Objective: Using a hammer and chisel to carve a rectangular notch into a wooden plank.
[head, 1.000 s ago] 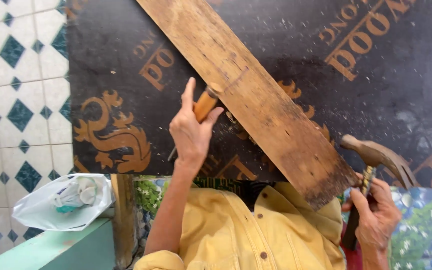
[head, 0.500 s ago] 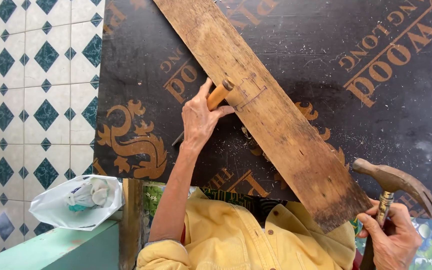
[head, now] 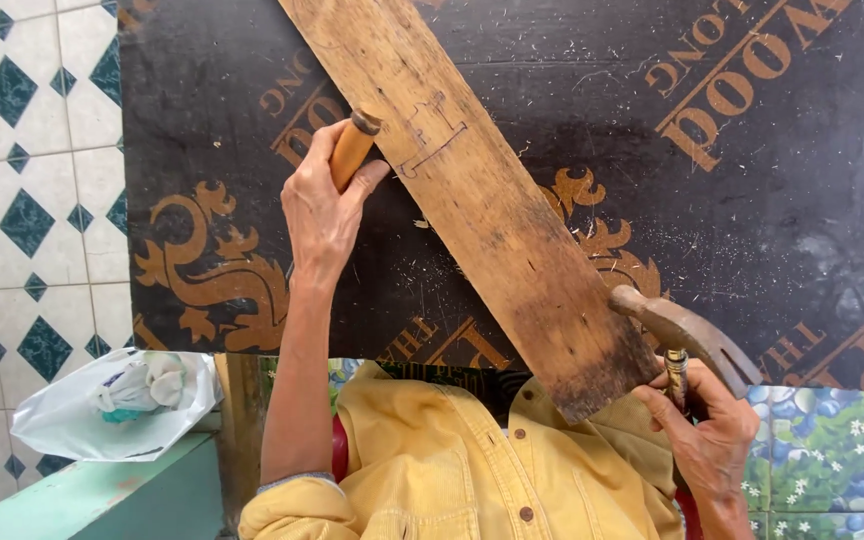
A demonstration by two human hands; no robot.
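Observation:
A long worn wooden plank (head: 492, 210) lies diagonally across a black printed plywood board (head: 712, 190). Pencil lines mark a small notch near the plank's left edge. My left hand (head: 320, 215) grips a chisel by its wooden handle (head: 353, 148) and holds it against that edge, right beside the pencil marks; the blade is hidden. My right hand (head: 707, 430) is closed on the handle of a claw hammer (head: 687, 335), whose rusty head hovers just to the right of the plank's near end. My yellow shirt fills the bottom of the view.
To the left is a white floor of tiles with dark green diamonds (head: 22, 200). A white plastic bag (head: 117, 400) with cloth inside rests on a green ledge (head: 102, 500). A wooden post (head: 242, 420) stands beside my left arm. Flowered fabric (head: 832, 450) shows at bottom right.
My right hand has brought the hammer up and leftward, closer to the plank's near end. My left hand stays at the plank's edge with the chisel, now more upright.

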